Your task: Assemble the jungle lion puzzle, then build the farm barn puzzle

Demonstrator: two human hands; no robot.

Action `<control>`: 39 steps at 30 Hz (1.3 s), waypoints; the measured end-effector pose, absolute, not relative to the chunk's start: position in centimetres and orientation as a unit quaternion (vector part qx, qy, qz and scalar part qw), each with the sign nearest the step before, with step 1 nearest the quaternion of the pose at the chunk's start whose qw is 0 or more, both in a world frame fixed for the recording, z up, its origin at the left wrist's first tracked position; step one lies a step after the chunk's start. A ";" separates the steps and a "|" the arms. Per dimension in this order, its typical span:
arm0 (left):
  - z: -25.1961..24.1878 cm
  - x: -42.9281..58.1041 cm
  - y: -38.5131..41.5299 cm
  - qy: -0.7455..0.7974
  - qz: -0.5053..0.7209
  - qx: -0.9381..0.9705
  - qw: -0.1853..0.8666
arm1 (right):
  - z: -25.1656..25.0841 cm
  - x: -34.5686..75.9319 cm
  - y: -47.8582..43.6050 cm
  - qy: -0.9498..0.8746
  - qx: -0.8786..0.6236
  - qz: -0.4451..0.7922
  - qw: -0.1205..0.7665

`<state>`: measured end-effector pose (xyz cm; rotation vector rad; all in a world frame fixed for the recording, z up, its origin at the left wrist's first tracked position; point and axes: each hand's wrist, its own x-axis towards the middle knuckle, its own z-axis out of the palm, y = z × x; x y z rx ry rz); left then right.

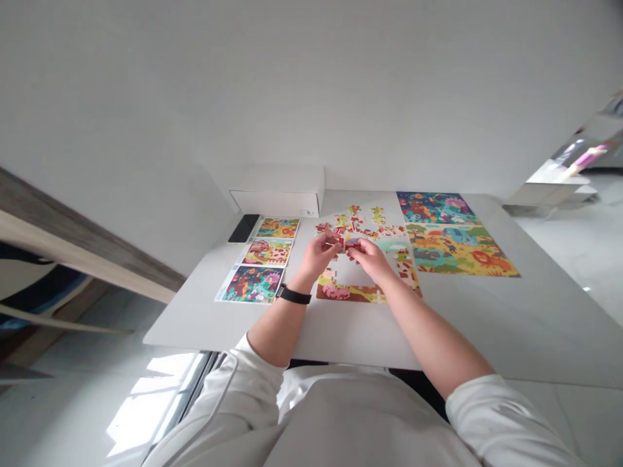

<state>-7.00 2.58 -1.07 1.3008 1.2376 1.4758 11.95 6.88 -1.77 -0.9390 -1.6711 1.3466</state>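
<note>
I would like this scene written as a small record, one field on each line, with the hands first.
Hands: left hand and right hand close together, both holding small puzzle pieces
Wrist: black band on the left
Puzzle: partly assembled puzzle, gap in its middle
Beyond the hands: loose pieces
Left side: sheet with three pictures, phone, white box
Right side: dark blue picture, yellow picture
Surface: white table
</note>
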 end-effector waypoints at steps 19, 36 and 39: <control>-1.7 -10.2 3.2 0.536 0.557 0.492 0.399 | -2.6 13.2 5.3 -0.816 -0.328 0.190 0.436; -1.6 -12.5 1.9 0.695 0.298 0.580 0.303 | -4.8 12.4 4.9 -0.910 -0.294 0.138 0.258; -1.5 -12.4 1.8 0.706 0.271 0.603 0.254 | -4.7 12.4 4.7 -0.915 -0.293 0.136 0.242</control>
